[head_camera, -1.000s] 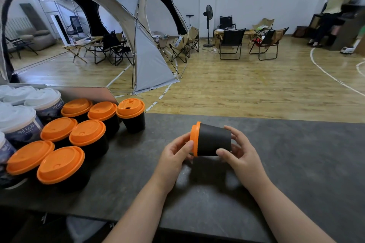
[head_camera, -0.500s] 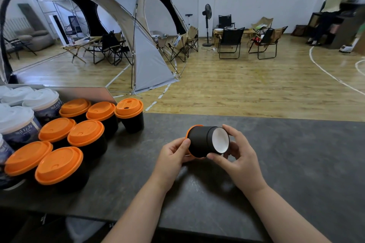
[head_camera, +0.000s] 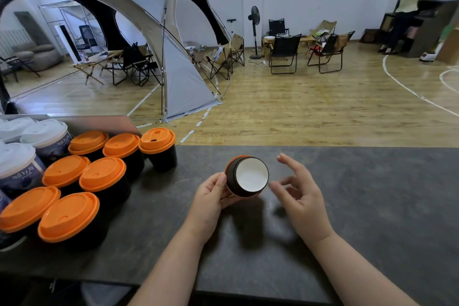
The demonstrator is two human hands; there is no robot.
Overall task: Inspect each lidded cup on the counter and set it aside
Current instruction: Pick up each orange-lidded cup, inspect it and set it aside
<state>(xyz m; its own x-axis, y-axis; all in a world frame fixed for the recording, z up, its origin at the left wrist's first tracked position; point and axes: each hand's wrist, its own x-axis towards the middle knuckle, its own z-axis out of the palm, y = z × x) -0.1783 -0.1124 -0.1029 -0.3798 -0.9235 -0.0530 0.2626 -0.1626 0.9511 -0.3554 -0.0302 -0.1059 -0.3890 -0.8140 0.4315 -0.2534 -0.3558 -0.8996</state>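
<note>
Black paper cup with orange plastic lid [head_camera: 247,176] is held above the dark grey stone counter [head_camera: 372,194], tipped on its side, white recessed base facing the camera, lid on, contents hidden. Left hand [head_camera: 211,194] grips it at the lid end. Right hand [head_camera: 301,202] is just beside it, fingers spread, holding nothing. Seven upright orange-lidded black cups [head_camera: 101,174] stand grouped at far left, with white-lidded dark printed cups [head_camera: 17,156] behind them, all closed.
</note>
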